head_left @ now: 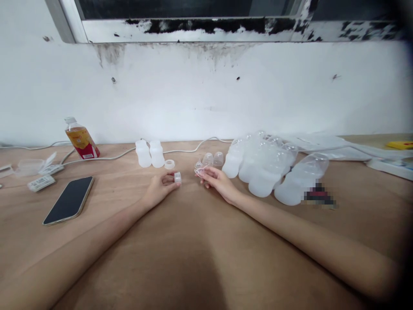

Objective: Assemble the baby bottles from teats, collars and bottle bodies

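Note:
My left hand (164, 186) grips a translucent screw ring (177, 178) on its side, between thumb and fingers. In my right hand (217, 181) a clear bottle nipple (199, 172) is pinched at the fingertips, a short gap to the right of the ring. Just behind it stands another small clear piece that looks like a nipple (198, 164), beside two clear dome caps (218, 159). Beyond my left hand another ring (169, 164) lies flat, next to two frosted bottle bodies (156, 153) standing upright without tops.
Several frosted baby bottles with clear caps (264, 170) crowd the right side. To the left are a phone (69, 200), a drink bottle (82, 140) and small labelled packets (41, 183). A white cable (193, 150) runs along the back by the wall.

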Demonstrator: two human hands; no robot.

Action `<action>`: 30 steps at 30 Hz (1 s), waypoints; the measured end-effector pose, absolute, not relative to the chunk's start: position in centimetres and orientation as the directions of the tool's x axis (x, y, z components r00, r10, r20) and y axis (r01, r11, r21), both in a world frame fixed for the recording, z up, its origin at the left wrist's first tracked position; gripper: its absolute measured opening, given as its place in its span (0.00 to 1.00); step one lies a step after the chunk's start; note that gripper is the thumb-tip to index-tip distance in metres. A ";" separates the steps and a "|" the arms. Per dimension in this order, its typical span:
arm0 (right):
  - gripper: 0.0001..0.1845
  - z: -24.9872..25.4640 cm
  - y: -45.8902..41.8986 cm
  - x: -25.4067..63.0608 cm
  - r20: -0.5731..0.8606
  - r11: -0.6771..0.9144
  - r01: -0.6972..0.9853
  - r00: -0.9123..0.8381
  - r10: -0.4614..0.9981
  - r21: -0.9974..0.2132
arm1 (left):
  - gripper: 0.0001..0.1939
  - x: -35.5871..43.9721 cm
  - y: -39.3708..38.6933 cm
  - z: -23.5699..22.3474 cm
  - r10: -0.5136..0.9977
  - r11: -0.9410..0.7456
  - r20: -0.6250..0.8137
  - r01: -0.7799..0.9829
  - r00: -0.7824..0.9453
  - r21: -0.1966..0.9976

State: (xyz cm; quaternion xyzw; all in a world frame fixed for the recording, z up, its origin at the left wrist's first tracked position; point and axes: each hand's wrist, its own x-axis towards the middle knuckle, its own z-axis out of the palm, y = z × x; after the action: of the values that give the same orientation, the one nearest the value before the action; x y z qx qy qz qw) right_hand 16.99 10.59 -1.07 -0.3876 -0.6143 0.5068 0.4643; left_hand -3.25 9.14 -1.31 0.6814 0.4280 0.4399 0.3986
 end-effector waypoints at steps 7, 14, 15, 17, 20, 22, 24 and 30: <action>0.19 -1.0 10.4 17.0 0.178 0.194 0.050 -0.231 0.957 -0.980 | 0.20 -3.1 9.0 -1.2 0.944 -0.265 0.225 0.149 0.241 0.953; 0.18 -1.5 10.8 17.3 0.234 0.280 0.164 -0.250 0.940 -0.946 | 0.20 -3.0 8.9 -1.1 0.951 -0.244 0.205 0.153 0.233 0.958; 0.17 -1.5 10.7 17.2 0.279 0.325 0.195 -0.230 0.932 -0.925 | 0.20 -3.0 8.8 -1.1 0.948 -0.256 0.216 0.158 0.234 0.954; 0.14 -1.4 10.4 17.0 0.411 0.460 0.291 -0.213 0.886 -0.839 | 0.20 -3.0 8.8 -1.0 0.939 -0.302 0.255 0.199 0.229 0.932; 0.11 -1.0 9.6 16.3 0.542 0.642 0.456 -0.347 0.766 -0.616 | 0.20 -2.9 8.7 -0.9 0.918 -0.380 0.320 0.290 0.233 0.878; 0.12 -0.7 9.0 15.8 0.554 0.716 0.511 -0.459 0.695 -0.476 | 0.20 -2.8 8.6 -0.9 0.902 -0.413 0.344 0.292 0.261 0.862; 0.14 -0.6 8.6 15.3 0.571 0.767 0.527 -0.524 0.632 -0.366 | 0.20 -2.8 8.6 -1.1 0.889 -0.426 0.350 0.254 0.296 0.868; 0.13 -1.0 8.5 15.1 0.566 0.790 0.519 -0.563 0.603 -0.325 | 0.18 -2.5 8.4 -1.3 0.845 -0.478 0.381 0.214 0.375 0.852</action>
State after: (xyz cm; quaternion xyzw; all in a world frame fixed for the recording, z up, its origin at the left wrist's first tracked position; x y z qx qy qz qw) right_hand 15.07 8.49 -0.98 -0.3181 -0.8819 0.0608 0.3427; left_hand -2.54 8.42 -1.26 0.7439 0.3559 0.4311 0.3662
